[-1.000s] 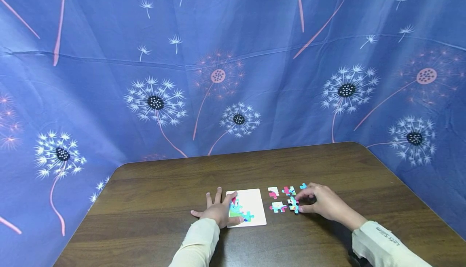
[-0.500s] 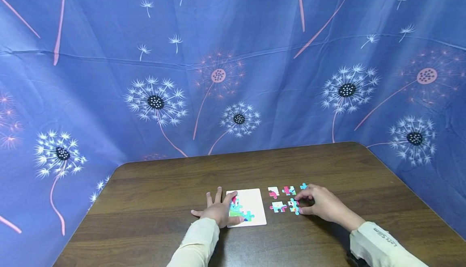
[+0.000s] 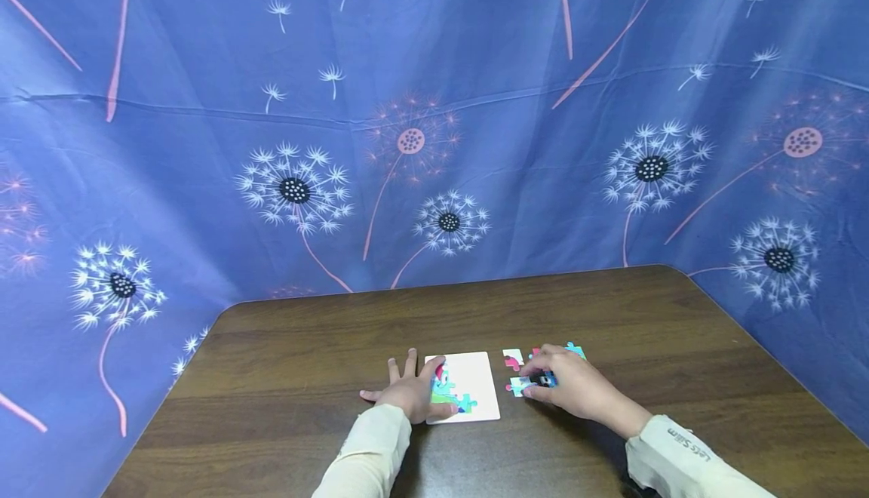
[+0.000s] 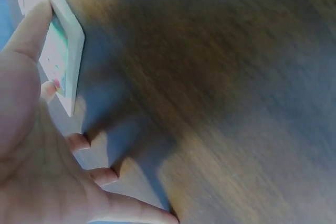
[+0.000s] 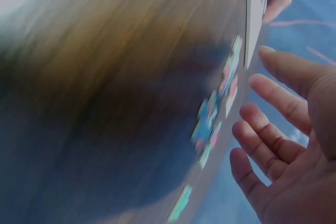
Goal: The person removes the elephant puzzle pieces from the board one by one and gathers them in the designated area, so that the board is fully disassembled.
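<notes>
A white puzzle board (image 3: 483, 386) is touched at its left side by a left hand (image 3: 407, 397), fingers splayed, and coloured pieces (image 3: 466, 403) are set on the board's left part. Just right of the board, loose puzzle pieces (image 3: 514, 358) are overhung by a right hand (image 3: 577, 386), fingers parted from the thumb; whether any piece is touched cannot be told.

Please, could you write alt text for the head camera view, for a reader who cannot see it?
A person's spread left hand touches a partly filled puzzle board; the right hand is over loose pieces to the right of the board. Board and pieces lie on a brown table, before a blue dandelion-print cloth.
</notes>
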Action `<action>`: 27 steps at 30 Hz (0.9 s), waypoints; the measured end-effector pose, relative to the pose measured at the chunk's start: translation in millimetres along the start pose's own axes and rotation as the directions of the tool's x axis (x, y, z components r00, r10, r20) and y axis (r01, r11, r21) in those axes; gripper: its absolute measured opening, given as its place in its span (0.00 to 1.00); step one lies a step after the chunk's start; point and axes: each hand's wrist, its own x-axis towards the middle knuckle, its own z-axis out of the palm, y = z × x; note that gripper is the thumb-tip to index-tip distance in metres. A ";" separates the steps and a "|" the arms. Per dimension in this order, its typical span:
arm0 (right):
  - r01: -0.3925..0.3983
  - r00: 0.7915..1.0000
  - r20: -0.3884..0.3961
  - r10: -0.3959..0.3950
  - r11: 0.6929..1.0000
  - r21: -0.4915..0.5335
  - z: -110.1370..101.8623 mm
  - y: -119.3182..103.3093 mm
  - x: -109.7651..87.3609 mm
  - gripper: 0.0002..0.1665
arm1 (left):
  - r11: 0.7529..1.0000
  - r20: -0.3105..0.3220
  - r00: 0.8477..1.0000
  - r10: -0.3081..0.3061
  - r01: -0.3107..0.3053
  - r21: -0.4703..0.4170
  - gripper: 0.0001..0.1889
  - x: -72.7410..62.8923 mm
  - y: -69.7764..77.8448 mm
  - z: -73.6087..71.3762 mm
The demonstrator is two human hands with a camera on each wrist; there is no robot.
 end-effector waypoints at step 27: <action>-0.003 1.000 -0.019 0.003 1.000 -0.025 29.9 -32.5 17.5 0.14 | 0.987 -0.048 0.991 0.127 -0.131 -0.092 0.46 -2.5 -20.0 -5.4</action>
